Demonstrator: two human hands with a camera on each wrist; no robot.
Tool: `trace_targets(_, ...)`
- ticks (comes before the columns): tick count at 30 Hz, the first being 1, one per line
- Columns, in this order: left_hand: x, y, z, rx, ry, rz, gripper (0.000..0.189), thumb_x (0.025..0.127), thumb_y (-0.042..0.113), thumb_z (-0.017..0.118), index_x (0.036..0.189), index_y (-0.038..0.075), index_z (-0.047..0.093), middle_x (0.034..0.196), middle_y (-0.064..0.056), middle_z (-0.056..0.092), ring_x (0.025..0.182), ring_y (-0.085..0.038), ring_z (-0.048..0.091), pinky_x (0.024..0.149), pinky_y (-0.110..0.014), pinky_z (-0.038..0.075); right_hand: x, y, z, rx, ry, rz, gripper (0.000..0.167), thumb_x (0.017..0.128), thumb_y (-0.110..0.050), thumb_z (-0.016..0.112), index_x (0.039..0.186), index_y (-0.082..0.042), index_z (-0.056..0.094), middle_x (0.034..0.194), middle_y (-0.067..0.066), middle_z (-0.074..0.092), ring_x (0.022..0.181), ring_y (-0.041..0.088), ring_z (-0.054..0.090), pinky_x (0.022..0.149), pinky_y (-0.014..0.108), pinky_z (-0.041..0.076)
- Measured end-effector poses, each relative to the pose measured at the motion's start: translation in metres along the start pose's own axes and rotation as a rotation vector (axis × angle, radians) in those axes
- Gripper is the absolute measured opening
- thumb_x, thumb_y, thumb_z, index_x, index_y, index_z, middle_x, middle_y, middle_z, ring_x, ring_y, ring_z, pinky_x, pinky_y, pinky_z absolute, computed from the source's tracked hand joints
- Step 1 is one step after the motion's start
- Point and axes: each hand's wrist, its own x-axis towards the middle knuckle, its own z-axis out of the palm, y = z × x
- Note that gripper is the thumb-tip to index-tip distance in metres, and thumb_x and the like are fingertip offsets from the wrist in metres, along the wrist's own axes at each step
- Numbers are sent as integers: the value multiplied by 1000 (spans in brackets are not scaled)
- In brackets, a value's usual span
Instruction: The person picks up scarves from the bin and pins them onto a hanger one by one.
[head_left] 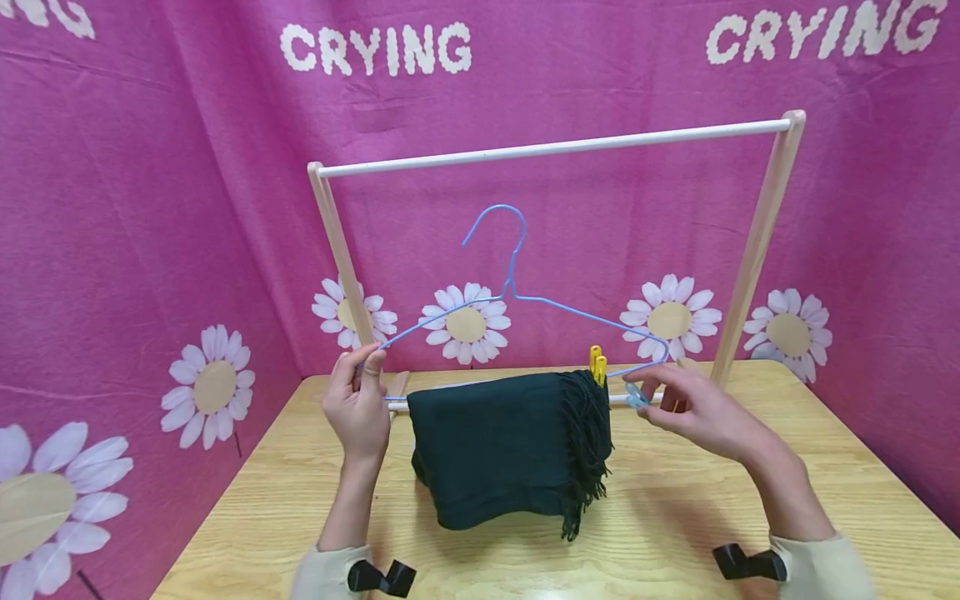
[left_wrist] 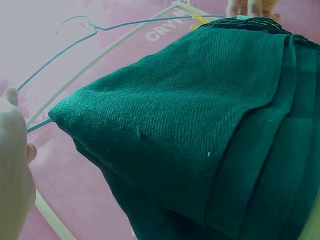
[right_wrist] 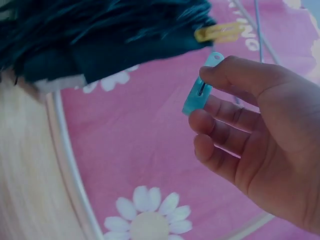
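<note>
A blue wire hanger [head_left: 570, 307] is held up by its left corner in my left hand [head_left: 357, 404]. Over its bottom bar hangs a folded dark green scarf [head_left: 487, 450], its fringe [head_left: 583, 442] at the right end. A yellow clothespin [head_left: 599, 369] clips the scarf to the bar beside the fringe. My right hand [head_left: 697, 408] pinches a light blue clothespin [right_wrist: 201, 90] between thumb and fingers, just right of the scarf and below the hanger's right corner. In the left wrist view the scarf [left_wrist: 165, 115] shows several folded layers.
Behind the hanger stands a rack with pale wooden posts [head_left: 757, 250] and a white top rail [head_left: 555, 148]. It rests on a wooden table [head_left: 285, 500]. Pink cloth [head_left: 600, 75] with daisies and white lettering encloses the back and sides.
</note>
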Motion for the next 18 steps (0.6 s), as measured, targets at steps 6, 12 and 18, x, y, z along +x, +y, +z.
trace_targets(6, -2, 2, 0, -2, -5, -10, 14, 88, -3, 70, 100, -11, 69, 60, -14, 47, 49, -2, 42, 47, -12, 35, 0, -16, -5, -29, 13, -16, 39, 89, -5, 72, 124, -17, 61, 92, -4, 57, 61, 6, 55, 53, 24, 48)
trace_targets(12, -2, 2, 1, 3, 3, 3, 16, 88, 2, 71, 99, -10, 69, 59, -12, 46, 48, -1, 40, 46, -12, 32, -3, -41, -10, -41, 74, -30, 43, 85, -4, 75, 122, -21, 61, 82, -6, 58, 61, 8, 56, 52, 24, 47)
trace_targets(18, -3, 2, 3, 4, 1, 13, 18, 90, 6, 71, 99, -9, 69, 60, -9, 45, 48, -3, 39, 44, -15, 29, 2, -66, 0, -1, 177, -191, 47, 77, 7, 77, 116, -14, 63, 89, -10, 62, 67, 4, 60, 58, 20, 52)
